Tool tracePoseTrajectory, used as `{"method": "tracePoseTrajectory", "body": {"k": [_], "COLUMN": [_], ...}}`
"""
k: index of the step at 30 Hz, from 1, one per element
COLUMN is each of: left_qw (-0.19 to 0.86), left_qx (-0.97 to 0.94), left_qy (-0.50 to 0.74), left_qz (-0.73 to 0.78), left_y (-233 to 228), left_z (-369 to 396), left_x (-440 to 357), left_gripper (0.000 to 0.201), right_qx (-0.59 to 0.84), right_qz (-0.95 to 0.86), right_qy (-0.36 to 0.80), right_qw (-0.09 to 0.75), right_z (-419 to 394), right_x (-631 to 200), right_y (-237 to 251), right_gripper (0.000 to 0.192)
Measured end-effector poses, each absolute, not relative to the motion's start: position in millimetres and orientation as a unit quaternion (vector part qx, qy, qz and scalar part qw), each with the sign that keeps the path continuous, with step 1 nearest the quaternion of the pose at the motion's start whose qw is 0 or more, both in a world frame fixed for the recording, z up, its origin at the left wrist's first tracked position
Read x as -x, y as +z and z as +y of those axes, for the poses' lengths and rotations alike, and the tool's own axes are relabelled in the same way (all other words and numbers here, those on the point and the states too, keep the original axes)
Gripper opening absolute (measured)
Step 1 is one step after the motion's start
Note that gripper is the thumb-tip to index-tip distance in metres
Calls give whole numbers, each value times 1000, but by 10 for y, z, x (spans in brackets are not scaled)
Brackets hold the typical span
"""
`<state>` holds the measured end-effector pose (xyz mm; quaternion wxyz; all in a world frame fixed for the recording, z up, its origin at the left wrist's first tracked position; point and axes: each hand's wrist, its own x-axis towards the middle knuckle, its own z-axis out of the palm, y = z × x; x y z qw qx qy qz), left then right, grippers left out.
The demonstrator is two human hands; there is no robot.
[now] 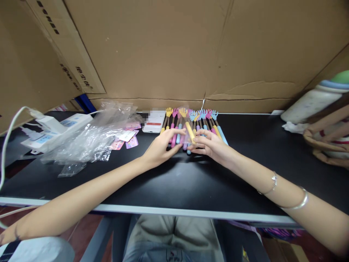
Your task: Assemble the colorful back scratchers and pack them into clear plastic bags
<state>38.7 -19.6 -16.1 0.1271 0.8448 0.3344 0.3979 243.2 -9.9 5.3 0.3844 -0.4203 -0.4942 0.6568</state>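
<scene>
Colourful back scratchers with claw-shaped heads lie side by side in a row, among them a light blue back scratcher [222,135] at the right end. A yellow-handled back scratcher [190,131] is raised above the row at a slant, its lower end at the fingers of my right hand [211,146], which are closed on it. My left hand [163,147] is at the left part of the row, thumb and forefinger apart, close to the handles. Something clear, like a thin plastic sleeve [186,141], shows between the hands; its edges are blurred.
Crumpled clear plastic bags [87,140] lie at left, beside small printed cards [132,142] and a phone [154,122]. A white power strip [57,133] with cables stands far left. A bottle [311,103] and a brown paper bag [327,140] are at right. Cardboard [163,54] walls the back.
</scene>
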Motion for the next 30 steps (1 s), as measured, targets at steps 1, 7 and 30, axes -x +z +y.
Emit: {"method": "tracePoseTrajectory", "body": {"k": [1, 7, 30], "left_qw": [138, 238, 250], "left_qx": [-829, -770, -799], "left_qy": [412, 420, 376], "left_qz": [353, 417, 397], "left_y": [-165, -185, -113], "left_z": [-172, -95, -199], "left_x": [-372, -322, -371], "left_gripper": [27, 27, 14], "right_qx": [420, 408, 377], "right_qz": [-487, -491, -634], "right_qy": [661, 646, 546], "right_qw": [387, 419, 398], "right_z": [-95, -110, -118], "right_x": [-2429, -2397, -2358], "right_y": [49, 37, -82], "right_gripper": [33, 42, 55]}}
